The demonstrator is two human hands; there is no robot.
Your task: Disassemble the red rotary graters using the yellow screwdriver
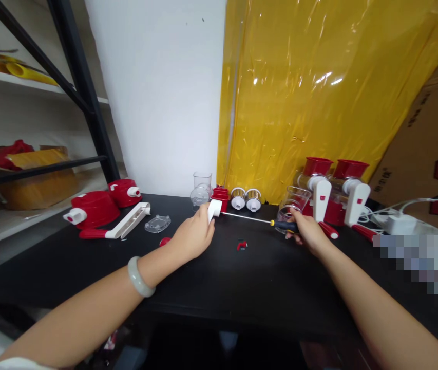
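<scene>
My left hand (192, 232) is closed round a white plastic part (214, 207) with a round boss facing right. In my right hand (306, 229) is a screwdriver (280, 224) with a black and yellow handle, its shaft lying almost level. Its tip meets the white part's boss, or is very close to it. Below the shaft lies a small red piece (242, 245) with tiny screws beside it. A red end (164, 241) shows at my left wrist; whether it belongs to the held part I cannot tell.
Two red housings (96, 208), a white crank handle (134, 221) and a clear oval cover (157, 223) lie left. Behind stand a clear hopper (202, 186) and two metal grater drums (237, 198). Two assembled drum graters (321, 192), a clear container (293, 203) and a white adapter (399, 224) are right.
</scene>
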